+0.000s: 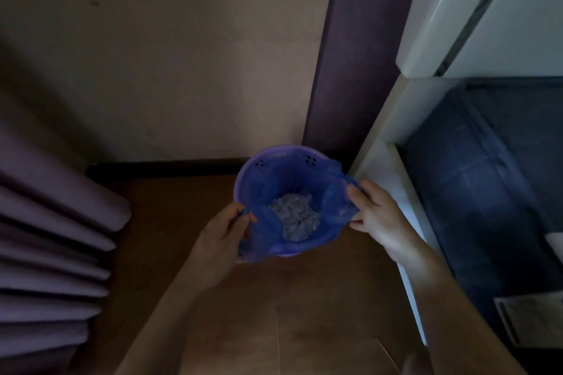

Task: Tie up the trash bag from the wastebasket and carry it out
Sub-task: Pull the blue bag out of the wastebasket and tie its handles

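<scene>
A small round purple wastebasket (275,158) stands on the brown floor in a corner by the wall. A blue trash bag (271,186) lines it, with crumpled pale paper (295,216) at the bottom. My left hand (224,237) pinches the bag's edge at the basket's left rim. At the right rim, my right hand (376,213) grips the bag's edge and a thin handle loop. The bag's mouth is stretched wide between both hands.
Purple pleated curtains (51,237) hang at the left. A white furniture frame (387,143) with dark blue fabric (475,179) stands close on the right. A dark purple wall strip (350,55) rises behind the basket. Brown wooden floor (289,313) lies in front.
</scene>
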Demonstrator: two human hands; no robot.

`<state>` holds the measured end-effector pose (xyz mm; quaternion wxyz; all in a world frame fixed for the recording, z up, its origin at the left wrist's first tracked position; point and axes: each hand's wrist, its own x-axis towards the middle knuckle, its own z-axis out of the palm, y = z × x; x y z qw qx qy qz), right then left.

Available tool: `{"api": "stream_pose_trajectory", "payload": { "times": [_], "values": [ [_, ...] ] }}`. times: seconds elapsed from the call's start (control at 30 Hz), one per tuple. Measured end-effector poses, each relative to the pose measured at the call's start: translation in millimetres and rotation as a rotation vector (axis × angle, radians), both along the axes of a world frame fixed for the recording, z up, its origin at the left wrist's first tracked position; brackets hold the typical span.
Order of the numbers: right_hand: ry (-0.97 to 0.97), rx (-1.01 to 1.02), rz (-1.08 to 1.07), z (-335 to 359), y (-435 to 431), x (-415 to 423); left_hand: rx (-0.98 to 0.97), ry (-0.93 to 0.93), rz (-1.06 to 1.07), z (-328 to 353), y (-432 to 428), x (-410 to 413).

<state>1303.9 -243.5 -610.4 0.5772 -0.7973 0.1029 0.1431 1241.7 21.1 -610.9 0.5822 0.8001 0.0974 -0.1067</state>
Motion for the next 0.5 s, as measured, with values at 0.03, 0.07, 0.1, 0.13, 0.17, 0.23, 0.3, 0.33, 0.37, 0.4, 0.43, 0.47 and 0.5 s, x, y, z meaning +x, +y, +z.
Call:
{"api": "stream_pose_trajectory", "payload": {
  "times": [0.03,0.07,0.1,0.13,0.17,0.23,0.3,0.33,0.37,0.4,0.43,0.47,0.5],
  "values": [
    [0.034,0.081,-0.031,4.4,5.0,-5.9,-0.068,0.048,0.029,5.2,-5.3,-2.5],
    [0.055,0.143,-0.055,7.6,9.0,-10.3,-0.12,0.09,0.067,10.5,-10.4,-4.5],
    [0.062,0.188,-0.073,8.7,12.0,-12.9,-0.163,0.117,0.108,15.6,-16.3,-6.3],
    [0.067,0.236,-0.091,11.4,16.0,-14.2,-0.203,0.136,0.149,20.2,-22.1,-6.6],
    [0.06,0.29,-0.116,14.9,19.7,-14.3,-0.247,0.138,0.186,24.5,-26.5,-6.0],
    [0.023,0.421,-0.171,25.2,28.5,-10.6,-0.323,0.123,0.248,32.6,-31.5,-0.7],
    [-0.056,0.523,-0.202,34.7,34.4,-6.5,-0.368,0.1,0.301,39.5,-32.1,6.9],
    [-0.102,0.54,-0.208,37.8,35.3,-4.8,-0.397,0.088,0.324,42.9,-30.8,10.7],
    [-0.151,0.524,-0.212,38.5,35.5,-2.9,-0.428,0.073,0.342,46.2,-28.4,14.1],
    [-0.213,0.472,-0.215,37.2,34.6,-1.3,-0.45,0.054,0.357,49.2,-25.9,16.6],
    [-0.294,0.383,-0.214,33.9,33.0,0.4,-0.454,0.019,0.363,50.8,-23.2,18.1],
    [-0.388,0.277,-0.21,30.8,31.2,1.4,-0.425,-0.032,0.36,51.7,-20.5,18.5],
    [-0.485,0.176,-0.203,27.8,29.0,1.8,-0.368,-0.098,0.345,52.3,-17.6,18.0]
  ]
}}
